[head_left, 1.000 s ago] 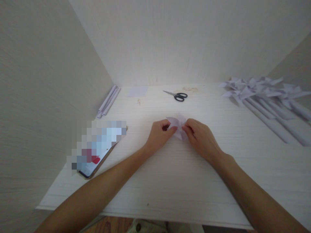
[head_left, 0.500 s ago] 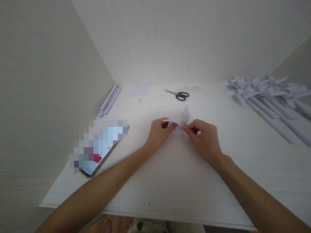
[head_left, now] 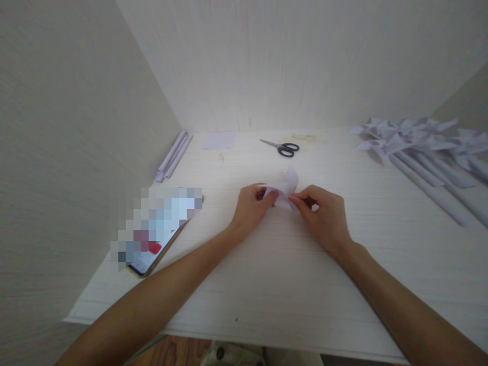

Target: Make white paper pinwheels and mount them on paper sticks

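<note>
1 scissors [head_left: 280, 148], 1 phone [head_left: 152, 251], 1 paper square [head_left: 219, 141], 2 hands.

A small paper-craft workplace: a white table [head_left: 267, 284] closed in by plain white walls [head_left: 267, 61], with scissors [head_left: 281, 147], rolled paper sticks [head_left: 173, 156] and many finished paper pinwheels [head_left: 415, 137] on it.

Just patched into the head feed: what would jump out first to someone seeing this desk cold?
Both hands meet at the desk's middle, the left hand and right hand pinching a small folded piece of pale paper. Along the right edge lies a row of finished paper pinwheels on rolled stems. Black-handled scissors lie near the back wall.
</note>
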Demonstrator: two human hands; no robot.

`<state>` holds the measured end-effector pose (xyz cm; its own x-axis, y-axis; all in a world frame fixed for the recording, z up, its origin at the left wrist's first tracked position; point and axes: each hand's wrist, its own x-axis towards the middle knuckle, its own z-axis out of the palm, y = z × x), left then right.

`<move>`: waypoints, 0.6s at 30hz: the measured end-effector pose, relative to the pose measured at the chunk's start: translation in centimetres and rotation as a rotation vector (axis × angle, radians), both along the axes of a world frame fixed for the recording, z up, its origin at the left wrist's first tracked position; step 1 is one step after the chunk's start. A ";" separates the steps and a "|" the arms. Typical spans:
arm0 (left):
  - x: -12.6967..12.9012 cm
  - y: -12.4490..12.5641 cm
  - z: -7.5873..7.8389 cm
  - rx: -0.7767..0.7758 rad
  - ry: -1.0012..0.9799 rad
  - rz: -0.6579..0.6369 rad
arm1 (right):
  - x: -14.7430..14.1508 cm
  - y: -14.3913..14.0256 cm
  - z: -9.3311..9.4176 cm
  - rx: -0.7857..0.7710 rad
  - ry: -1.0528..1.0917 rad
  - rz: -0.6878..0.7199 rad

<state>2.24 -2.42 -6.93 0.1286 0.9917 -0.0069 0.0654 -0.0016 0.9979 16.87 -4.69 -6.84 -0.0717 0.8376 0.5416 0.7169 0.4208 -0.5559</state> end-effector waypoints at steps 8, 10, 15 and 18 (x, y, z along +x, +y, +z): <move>0.2 0.2 -0.4 -0.030 -0.148 0.011 | -0.1 0.0 0.1 -0.002 -0.010 -0.004; 0.1 0.2 -0.4 -0.025 -0.133 0.017 | 0.0 0.0 0.2 -0.005 -0.017 0.000; 0.0 0.0 -0.4 -0.008 -0.087 0.046 | 0.0 0.0 0.2 0.004 -0.042 -0.011; 0.1 0.1 -0.5 0.015 -0.042 0.049 | 0.0 -0.1 0.2 0.023 -0.095 0.006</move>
<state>2.31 -2.35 -7.42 0.0801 0.9967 0.0123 0.0240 -0.0143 0.9996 16.89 -4.76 -6.59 -0.1282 0.8246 0.5510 0.7635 0.4367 -0.4759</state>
